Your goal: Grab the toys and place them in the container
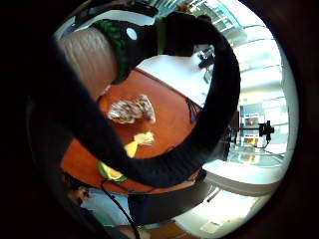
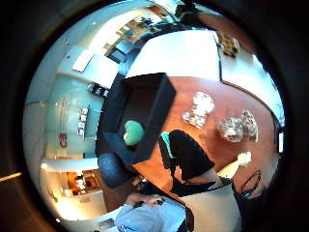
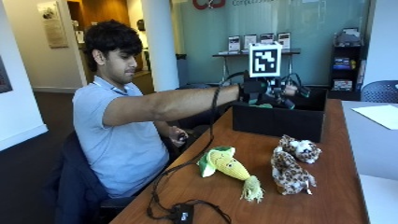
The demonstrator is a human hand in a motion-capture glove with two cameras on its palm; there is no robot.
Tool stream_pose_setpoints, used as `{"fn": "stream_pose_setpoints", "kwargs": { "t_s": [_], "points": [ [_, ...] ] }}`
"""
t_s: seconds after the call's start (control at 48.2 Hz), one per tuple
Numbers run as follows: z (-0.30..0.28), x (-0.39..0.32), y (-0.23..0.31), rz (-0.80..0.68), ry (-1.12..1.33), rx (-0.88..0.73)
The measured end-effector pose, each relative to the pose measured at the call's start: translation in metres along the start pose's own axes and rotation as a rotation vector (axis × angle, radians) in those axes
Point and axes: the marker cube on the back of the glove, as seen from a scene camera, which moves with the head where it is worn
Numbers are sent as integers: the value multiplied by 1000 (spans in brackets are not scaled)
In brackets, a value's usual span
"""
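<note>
In the outside view my gloved right hand (image 3: 272, 91) hovers over the open black container (image 3: 277, 123) at the table's far end, arm stretched out, fingers relaxed and holding nothing. A green plush toy (image 2: 133, 133) lies inside the container (image 2: 159, 96). On the brown table (image 3: 323, 210) lie a yellow corn toy with green leaves (image 3: 227, 165), a leopard-spotted plush (image 3: 289, 175) and a white spotted plush (image 3: 302, 148) nearer the box. The palm views show the same toys: corn toy (image 1: 130, 148), leopard plush (image 1: 132, 109), white plush (image 2: 199, 108).
A black cable runs along the table's left side to a small black device (image 3: 180, 212) at the near edge. A white table with a sheet of paper (image 3: 379, 114) adjoins on the right. The person's bare left hand (image 3: 180, 136) stays below the table edge.
</note>
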Motion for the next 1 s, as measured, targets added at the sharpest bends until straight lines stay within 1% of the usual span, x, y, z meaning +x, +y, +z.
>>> {"fn": "stream_pose_setpoints", "kwargs": {
  "t_s": [0.104,0.208,0.374,0.477,0.56,0.706,0.789,0.893,0.996],
  "points": [
    [47,25,2,132,-35,-142],
    [92,43,5,163,-76,-236],
    [149,59,1,222,-104,-278],
    [181,61,-4,218,-107,-315],
    [194,62,-8,185,-152,-262],
    [184,62,-13,139,-110,-95],
    [165,63,-14,150,-122,-10],
    [113,49,-14,152,-162,85],
    [54,21,-16,99,-162,182]
  ]
}}
